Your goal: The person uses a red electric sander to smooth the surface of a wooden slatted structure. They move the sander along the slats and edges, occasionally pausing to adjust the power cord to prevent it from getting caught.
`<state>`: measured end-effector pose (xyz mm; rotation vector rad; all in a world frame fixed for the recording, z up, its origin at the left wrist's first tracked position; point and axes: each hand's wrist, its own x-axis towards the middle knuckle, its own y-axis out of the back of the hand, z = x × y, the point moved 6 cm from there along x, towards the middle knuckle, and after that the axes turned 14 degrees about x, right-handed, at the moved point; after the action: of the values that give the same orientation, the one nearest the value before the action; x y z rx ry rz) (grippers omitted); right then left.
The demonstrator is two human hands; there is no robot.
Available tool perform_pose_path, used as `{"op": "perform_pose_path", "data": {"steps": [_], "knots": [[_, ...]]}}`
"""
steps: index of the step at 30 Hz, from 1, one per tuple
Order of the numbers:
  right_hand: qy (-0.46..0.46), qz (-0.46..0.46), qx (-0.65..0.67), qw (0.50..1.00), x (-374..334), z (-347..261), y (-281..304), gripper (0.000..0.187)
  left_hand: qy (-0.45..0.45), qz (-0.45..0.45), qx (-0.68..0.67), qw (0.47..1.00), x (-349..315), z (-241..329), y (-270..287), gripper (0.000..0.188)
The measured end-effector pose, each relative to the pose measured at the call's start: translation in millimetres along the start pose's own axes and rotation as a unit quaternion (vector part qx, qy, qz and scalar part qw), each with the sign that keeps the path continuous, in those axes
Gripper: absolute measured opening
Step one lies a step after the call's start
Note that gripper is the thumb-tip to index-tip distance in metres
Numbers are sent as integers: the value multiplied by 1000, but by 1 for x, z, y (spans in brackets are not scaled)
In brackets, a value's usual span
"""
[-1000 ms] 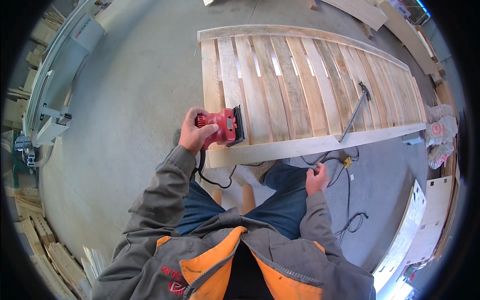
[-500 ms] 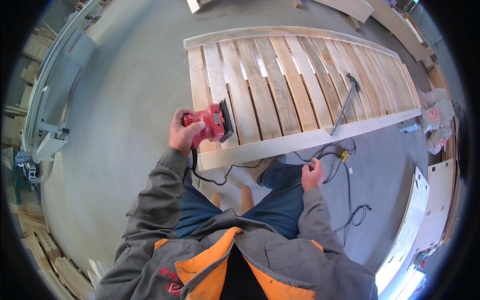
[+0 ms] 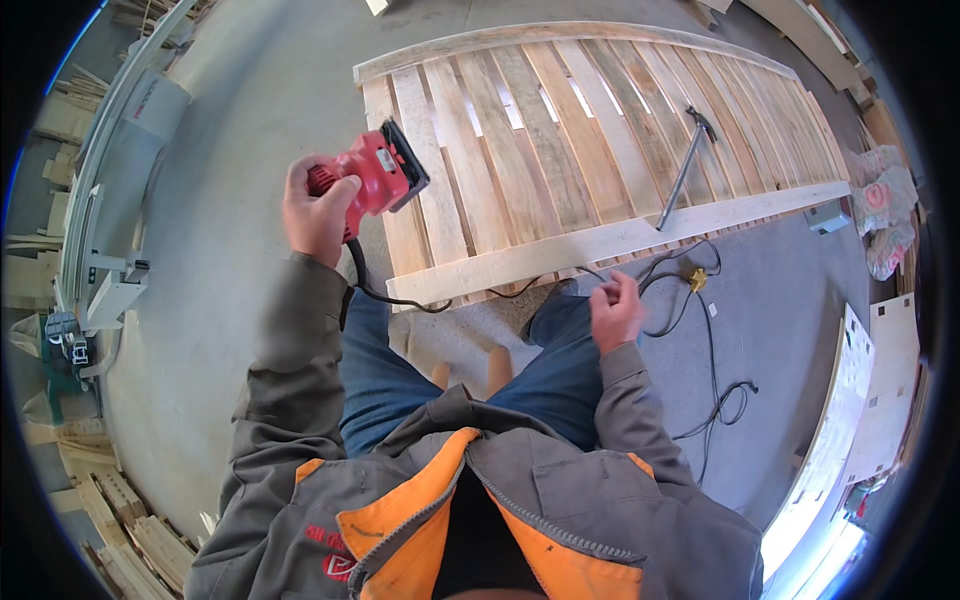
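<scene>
My left hand (image 3: 314, 212) is wrapped round a red power sander (image 3: 370, 172) with a black pad. The sander is tilted, its pad facing right, near the left end of a slatted wooden panel (image 3: 570, 225); I cannot tell whether the pad touches the wood. A black cord (image 3: 400, 300) trails from the sander along the panel's near edge. By my right knee, my right hand (image 3: 617, 315) is held with its fingers loosely curled and a little apart, nothing visible in them. A hammer (image 3: 680, 175) lies across the slats to the right.
A cable with a yellow plug (image 3: 698, 280) lies looped on the floor at right. Pale boards (image 3: 825, 410) lean at the far right, near sacks (image 3: 885, 215). A long-railed machine (image 3: 120, 220) stands left, with stacked timber (image 3: 130, 510) below it.
My left hand has lifted the sander up and left, and tilted it further. The panel sits slightly higher in view. My right hand has shifted slightly upward, its fingers looser.
</scene>
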<state>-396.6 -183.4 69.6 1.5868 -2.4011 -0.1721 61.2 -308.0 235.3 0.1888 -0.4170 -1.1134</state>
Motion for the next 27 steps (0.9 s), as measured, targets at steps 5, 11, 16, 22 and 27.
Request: {"op": "perform_pose_path", "data": {"steps": [5,11,16,22,27], "knots": [[82,-156,79,981,-20,-142,-81,42,-64,52,181,980,-26,-13,-14,38],[98,-348,152,920,-28,-208,-181,64,-110,77,224,965,-46,8,-46,41],[89,-323,141,932,-10,-195,-224,73,-49,51,264,962,-45,-5,-51,41],[25,-360,177,915,-15,-194,-263,78,-14,46,271,962,-43,-38,-32,44],[67,-356,150,920,-26,-198,-282,79,52,51,230,970,-38,-62,-20,42]]}}
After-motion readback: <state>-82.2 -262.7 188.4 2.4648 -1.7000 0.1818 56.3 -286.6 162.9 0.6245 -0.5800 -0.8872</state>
